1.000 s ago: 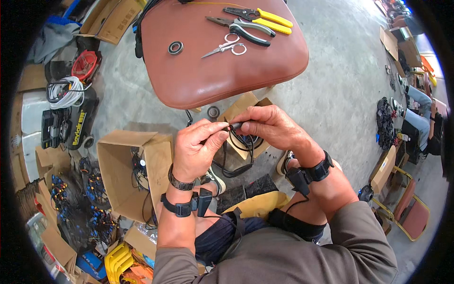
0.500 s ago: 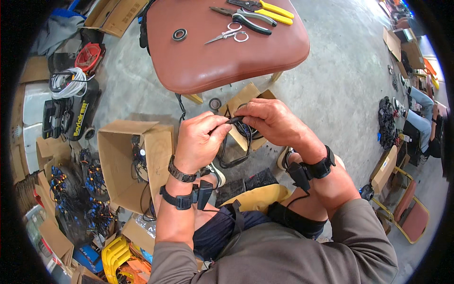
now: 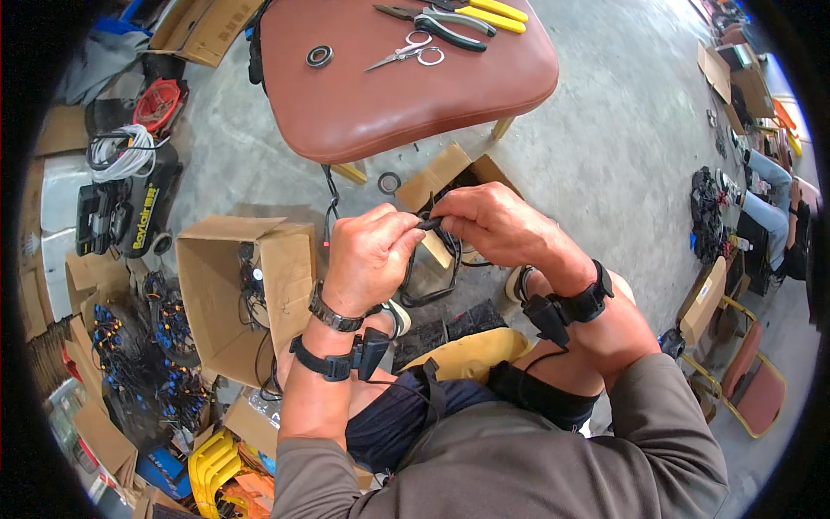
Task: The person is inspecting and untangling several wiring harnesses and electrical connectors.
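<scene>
A black cable [image 3: 428,224] is stretched between my two hands, over the floor in front of my knees. My left hand [image 3: 365,251] pinches it between thumb and fingertips. From the other side, my right hand [image 3: 494,221] grips the same short stretch, its fingertips almost meeting the left ones. A small dark strip stands up beside my right fingertips; I cannot make out what it is. Below the hands hang loose loops of black cable [image 3: 424,300]. Beyond them, a small cardboard box [image 3: 437,176] sits open on the floor, partly hidden by my right hand.
On the brown padded seat [image 3: 389,112] lie folding scissors [image 3: 406,54], grey-black pliers [image 3: 450,30], a yellow-handled tool [image 3: 497,16] and a black ring-shaped roll [image 3: 319,56]. Another roll [image 3: 389,182] is on the floor. Left stands a cardboard box [image 3: 290,268]; cable bundles [image 3: 143,355] lie beyond it.
The view has shifted slightly. My hands stay on the cable, with the right fingertips now closer to the left ones, and a small dark strip shows above them.
</scene>
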Motion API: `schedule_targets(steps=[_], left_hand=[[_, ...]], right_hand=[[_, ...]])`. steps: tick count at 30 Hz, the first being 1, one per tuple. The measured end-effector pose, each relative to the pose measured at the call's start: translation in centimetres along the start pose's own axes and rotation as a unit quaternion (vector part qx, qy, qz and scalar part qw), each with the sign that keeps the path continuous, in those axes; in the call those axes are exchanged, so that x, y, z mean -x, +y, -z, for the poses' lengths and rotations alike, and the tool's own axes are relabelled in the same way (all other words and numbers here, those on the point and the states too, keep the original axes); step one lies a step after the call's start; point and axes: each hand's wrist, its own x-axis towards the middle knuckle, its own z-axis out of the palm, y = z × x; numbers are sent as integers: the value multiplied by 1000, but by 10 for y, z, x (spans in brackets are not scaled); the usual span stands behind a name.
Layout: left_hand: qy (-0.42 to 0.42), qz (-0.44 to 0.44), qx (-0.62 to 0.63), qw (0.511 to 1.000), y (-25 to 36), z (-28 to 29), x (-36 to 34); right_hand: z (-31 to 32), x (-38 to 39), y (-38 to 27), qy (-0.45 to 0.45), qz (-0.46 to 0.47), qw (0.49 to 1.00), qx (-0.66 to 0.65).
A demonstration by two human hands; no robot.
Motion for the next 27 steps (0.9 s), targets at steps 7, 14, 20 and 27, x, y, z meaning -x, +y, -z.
schedule_targets(steps=[7,14,20,27], left_hand=[[20,74,61,995,-9,-4,0],[91,258,226,935,-19,-1,-1],[131,237,240,932,-22,-1,-1],[119,130,196,965,-15,-10,5]], right_hand=[[1,-1,-3,3,-109,989,-97],[7,-9,-7,75,-118,978,-156],[0,-8,-12,-14,-121,981,-154],[-31,-6,-17,-19,-88,979,-183]])
